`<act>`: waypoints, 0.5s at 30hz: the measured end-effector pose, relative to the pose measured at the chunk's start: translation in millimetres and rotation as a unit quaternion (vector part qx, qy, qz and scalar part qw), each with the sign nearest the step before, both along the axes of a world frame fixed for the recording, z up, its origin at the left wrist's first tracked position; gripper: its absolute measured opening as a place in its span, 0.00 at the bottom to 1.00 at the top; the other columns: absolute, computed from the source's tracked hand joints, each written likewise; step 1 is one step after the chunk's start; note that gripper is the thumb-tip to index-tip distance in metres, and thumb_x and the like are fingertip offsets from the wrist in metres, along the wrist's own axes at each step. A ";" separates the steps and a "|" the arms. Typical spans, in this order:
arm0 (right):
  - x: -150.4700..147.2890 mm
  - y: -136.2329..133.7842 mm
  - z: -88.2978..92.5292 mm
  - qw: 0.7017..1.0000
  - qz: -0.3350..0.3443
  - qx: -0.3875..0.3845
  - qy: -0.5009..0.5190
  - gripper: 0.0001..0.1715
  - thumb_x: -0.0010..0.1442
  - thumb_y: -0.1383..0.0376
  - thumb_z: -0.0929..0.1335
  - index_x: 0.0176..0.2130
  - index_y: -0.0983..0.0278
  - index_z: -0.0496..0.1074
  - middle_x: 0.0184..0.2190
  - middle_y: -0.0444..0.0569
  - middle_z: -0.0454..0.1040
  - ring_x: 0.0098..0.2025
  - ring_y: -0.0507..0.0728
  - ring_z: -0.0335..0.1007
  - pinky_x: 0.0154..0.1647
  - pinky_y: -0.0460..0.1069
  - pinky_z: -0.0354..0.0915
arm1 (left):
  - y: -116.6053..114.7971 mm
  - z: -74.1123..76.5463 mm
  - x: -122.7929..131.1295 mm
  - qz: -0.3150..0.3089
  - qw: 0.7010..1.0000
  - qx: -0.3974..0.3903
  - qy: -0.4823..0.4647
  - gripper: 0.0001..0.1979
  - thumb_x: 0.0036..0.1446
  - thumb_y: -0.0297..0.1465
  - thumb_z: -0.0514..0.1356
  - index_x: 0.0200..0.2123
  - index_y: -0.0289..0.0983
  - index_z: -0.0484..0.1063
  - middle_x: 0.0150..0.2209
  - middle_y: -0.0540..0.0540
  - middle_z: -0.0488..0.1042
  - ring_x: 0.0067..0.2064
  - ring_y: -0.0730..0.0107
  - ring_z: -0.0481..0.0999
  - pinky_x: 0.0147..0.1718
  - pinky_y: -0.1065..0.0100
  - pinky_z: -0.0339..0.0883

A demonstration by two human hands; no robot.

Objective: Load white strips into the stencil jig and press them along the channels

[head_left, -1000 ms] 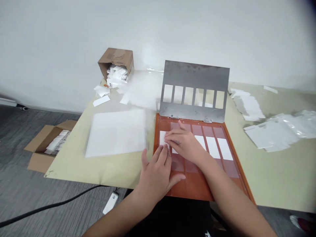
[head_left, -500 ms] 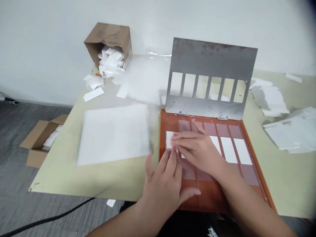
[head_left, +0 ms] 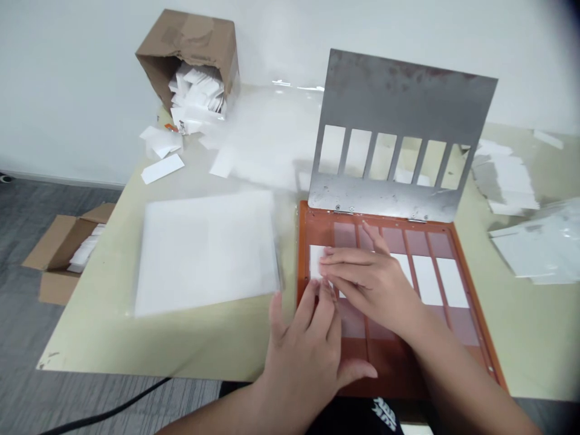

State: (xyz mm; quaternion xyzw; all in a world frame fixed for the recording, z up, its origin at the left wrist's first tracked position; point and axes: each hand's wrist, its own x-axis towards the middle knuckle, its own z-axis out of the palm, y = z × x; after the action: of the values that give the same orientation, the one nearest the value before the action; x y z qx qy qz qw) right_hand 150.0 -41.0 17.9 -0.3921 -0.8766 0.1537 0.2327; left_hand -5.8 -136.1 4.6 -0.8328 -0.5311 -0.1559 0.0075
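White card [head_left: 318, 261]: in the leftmost column of the orange tray [head_left: 394, 371], lying flat as far as it shows, with its right side and near end partly hidden by fingers.
Right grip [head_left: 378, 284]: reaches across from the right; fingertips bunched on the card's right side, little finger raised. Whether thumb and finger pinch it or only press, I cannot tell.
Left grip [head_left: 310, 347]: fingertips at the card's near end, thumb spread well apart to the right; nothing clamped.
Other cards [head_left: 427, 281]: three show plainly in the right-hand columns, lying across see-through strips [head_left: 465, 327] that show at both ends; columns under the right grip are partly covered.
Leftmost column: no strip shows beyond the card's far end.
Metal lid [head_left: 410, 99]: tilted up on its hinges behind the tray, six windows cut through it.
Step in hand: seemingly squaring this card within its column.
Next move: judging by the neighbours, it calls for light fingertip pressure, the card brought level with the row, and both grips clear of the tray before the lid could be lowered.
Counter [head_left: 113, 338]: carries the tray, with a white sheet stack [head_left: 208, 251] just beside it.
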 end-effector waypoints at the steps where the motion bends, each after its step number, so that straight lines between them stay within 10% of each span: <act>1: -0.2 -0.1 0.6 1.000 0.000 -0.003 -0.002 0.11 0.64 0.71 0.66 0.36 0.59 0.77 0.38 0.39 0.82 0.45 0.54 0.79 0.73 0.64 0.32 | 0.0 0.2 -0.1 0.000 1.000 -0.001 0.003 0.37 0.66 0.54 0.37 0.53 0.36 0.75 0.59 0.46 0.72 0.62 0.61 0.61 0.67 0.47 0.17; 15: -1.0 -5.6 6.8 0.997 0.016 0.005 -0.074 0.14 0.65 0.72 0.64 0.36 0.61 0.77 0.38 0.42 0.81 0.48 0.57 0.78 0.72 0.66 0.35 | -7.6 -1.7 -0.8 0.005 0.999 0.016 0.044 0.39 0.63 0.58 0.38 0.54 0.36 0.74 0.59 0.42 0.71 0.64 0.55 0.57 0.66 0.47 0.34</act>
State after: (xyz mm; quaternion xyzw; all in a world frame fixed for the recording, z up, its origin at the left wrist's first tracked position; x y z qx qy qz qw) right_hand 149.0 -46.6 24.7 -0.3868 -0.8986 0.1233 0.1666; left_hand -6.6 -143.7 2.9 -0.8358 -0.5322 -0.1275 0.0445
